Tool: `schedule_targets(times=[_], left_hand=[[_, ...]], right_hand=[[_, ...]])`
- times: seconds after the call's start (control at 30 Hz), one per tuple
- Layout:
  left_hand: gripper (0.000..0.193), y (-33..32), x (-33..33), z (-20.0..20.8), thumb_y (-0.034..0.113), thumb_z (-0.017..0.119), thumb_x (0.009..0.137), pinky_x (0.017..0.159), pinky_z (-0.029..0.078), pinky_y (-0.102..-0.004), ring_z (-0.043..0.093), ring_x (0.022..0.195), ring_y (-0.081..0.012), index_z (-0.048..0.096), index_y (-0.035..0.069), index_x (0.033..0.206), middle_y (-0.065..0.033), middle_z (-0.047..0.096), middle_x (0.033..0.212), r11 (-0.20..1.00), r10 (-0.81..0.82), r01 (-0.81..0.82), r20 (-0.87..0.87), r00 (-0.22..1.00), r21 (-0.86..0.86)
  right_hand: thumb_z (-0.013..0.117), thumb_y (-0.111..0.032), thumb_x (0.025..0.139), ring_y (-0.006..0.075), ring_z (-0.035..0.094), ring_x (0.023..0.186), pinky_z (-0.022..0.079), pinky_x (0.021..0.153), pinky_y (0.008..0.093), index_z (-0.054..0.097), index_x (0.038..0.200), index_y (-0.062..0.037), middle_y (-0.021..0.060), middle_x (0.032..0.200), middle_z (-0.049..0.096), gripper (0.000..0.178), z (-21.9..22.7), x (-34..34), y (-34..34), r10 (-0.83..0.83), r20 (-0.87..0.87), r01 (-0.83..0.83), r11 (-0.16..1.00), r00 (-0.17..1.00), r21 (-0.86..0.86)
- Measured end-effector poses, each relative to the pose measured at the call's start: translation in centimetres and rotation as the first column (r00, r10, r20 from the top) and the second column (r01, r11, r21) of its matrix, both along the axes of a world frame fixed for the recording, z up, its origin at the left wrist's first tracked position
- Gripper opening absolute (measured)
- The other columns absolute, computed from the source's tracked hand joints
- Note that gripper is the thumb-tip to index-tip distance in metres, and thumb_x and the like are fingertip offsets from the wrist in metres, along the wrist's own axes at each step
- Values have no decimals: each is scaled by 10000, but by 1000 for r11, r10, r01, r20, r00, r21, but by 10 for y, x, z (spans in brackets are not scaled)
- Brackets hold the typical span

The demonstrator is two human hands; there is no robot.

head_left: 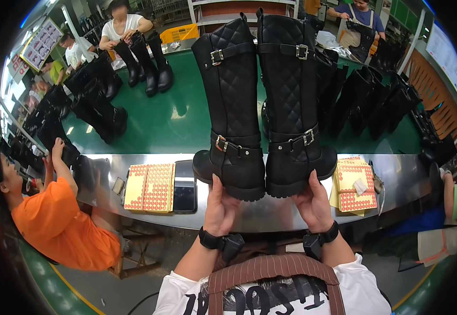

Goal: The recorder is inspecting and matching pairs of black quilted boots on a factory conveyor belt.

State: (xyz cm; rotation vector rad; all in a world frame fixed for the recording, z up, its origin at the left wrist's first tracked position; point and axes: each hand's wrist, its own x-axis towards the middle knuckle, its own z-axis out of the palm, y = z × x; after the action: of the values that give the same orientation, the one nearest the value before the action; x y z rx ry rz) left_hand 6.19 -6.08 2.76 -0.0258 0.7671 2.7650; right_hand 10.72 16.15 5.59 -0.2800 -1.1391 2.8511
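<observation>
Two tall black boots stand upright side by side in front of me, their heels toward me and toes turned outward. The left boot (231, 100) has a quilted shaft with a buckled strap near the top and another at the ankle. The right boot (291, 100) mirrors it. My left hand (220, 207) grips the left boot at its heel, thumb up the back and fingers hidden under the sole. My right hand (315, 205) holds the right boot the same way. A black band with a small box sits on each of my wrists.
A steel ledge (213, 219) borders the green table (181, 121). Sticker sheets (157, 188) lie on a dark tray (185, 188) at left, more sheets (355, 184) at right. Black boots (365, 100) line both sides. A person in orange (76, 226) sits at left; others work across the table.
</observation>
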Motion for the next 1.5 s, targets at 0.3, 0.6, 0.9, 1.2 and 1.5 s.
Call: schedule_targets(times=[0.3, 0.6, 0.9, 1.2, 1.5], left_hand=[[577, -2, -2, -4, 422, 604, 970, 1053, 434, -454, 527, 1275, -238, 385, 169, 1441, -32, 528, 1407, 1000, 14, -14, -17, 1000, -8], [574, -1, -2, -4, 414, 610, 969, 1056, 433, -460, 521, 1283, -234, 381, 180, 1440, -27, 525, 1406, 1000, 16, -15, -13, 1000, 3], [572, -2, -4, -7, 401, 607, 972, 1058, 431, -458, 521, 1281, -230, 373, 190, 1449, -17, 524, 1407, 1000, 17, -17, -7, 1000, -2], [600, -1, 0, -14, 357, 588, 988, 1111, 400, -465, 466, 1341, -235, 306, 177, 1487, -45, 466, 1467, 999, 42, -43, -46, 998, -23], [661, 0, 1, -15, 326, 690, 915, 1121, 379, -474, 483, 1320, -241, 359, 141, 1457, -31, 495, 1437, 997, 59, -61, -46, 997, -45]], right_hand=[[580, -397, 994, 216, 594, 1153, 483, 968, 388, 515, 1341, -70, 78, 1293, 611, 481, 4, 3, -3, -16, 0, 16, 1000, 1000, 21], [572, -387, 1001, 220, 588, 1172, 487, 977, 384, 518, 1342, -78, 77, 1303, 606, 464, -2, 3, -1, -5, -22, 5, 1000, 1000, 12], [610, -331, 990, 212, 616, 1107, 506, 950, 406, 510, 1333, -62, 76, 1255, 622, 447, -2, 2, -2, -36, 7, 36, 998, 999, -44], [545, -378, 1015, 172, 638, 1063, 512, 855, 327, 545, 1322, -91, 40, 1262, 644, 420, -16, 2, 1, -45, -3, 45, 999, 999, 13], [652, -227, 966, 177, 599, 1078, 512, 950, 412, 503, 1334, -101, 26, 1221, 612, 417, -28, 2, 10, -17, -65, 13, 998, 998, -66]])
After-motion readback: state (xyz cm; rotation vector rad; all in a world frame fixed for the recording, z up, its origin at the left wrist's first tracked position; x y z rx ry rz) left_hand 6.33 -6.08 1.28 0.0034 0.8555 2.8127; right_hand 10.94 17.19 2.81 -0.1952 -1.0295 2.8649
